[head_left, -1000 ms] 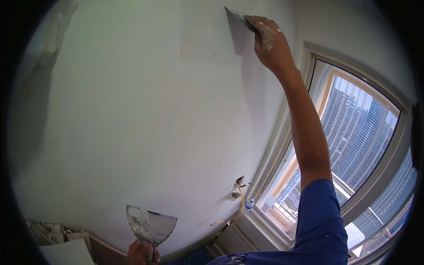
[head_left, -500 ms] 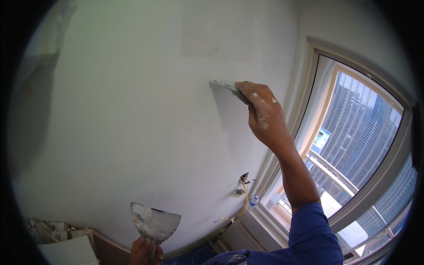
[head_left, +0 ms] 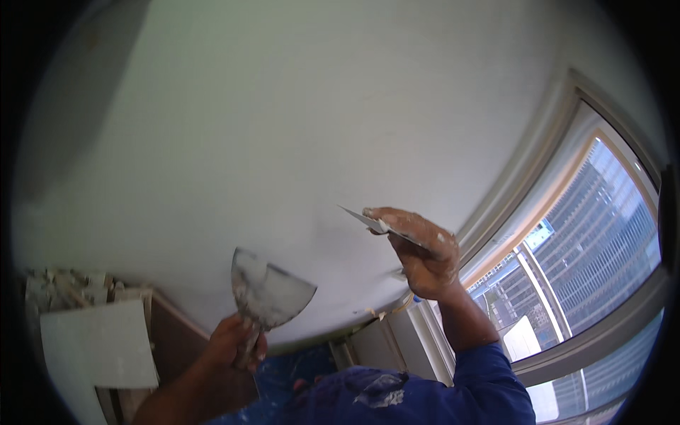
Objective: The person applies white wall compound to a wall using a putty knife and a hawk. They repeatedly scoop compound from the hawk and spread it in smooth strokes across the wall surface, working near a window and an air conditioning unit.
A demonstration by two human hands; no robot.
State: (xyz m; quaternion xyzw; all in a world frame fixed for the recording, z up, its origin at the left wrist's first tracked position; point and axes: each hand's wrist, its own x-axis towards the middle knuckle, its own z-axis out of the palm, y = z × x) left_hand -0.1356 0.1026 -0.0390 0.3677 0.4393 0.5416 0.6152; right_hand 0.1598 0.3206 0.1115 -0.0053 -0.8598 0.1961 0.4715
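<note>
Fingers clenched on metal: the paste-flecked right hand (head_left: pixel 430 253) clasps a thin grey metal blade (head_left: pixel 365 221), seen nearly edge-on, while the left hand (head_left: pixel 232 341) grips a fan-shaped grey metal scraper (head_left: pixel 276 292) by its handle.
Both tools stand before the broad off-white wall (head_left: pixel 283 127); blade contact cannot be told. The wall appears largely smooth, with faint darker patches — how much is left is unclear — and whitish smears mark the scraper. In count: two hands, two tools, one flat white panel (head_left: pixel 99 347) lower left.
</note>
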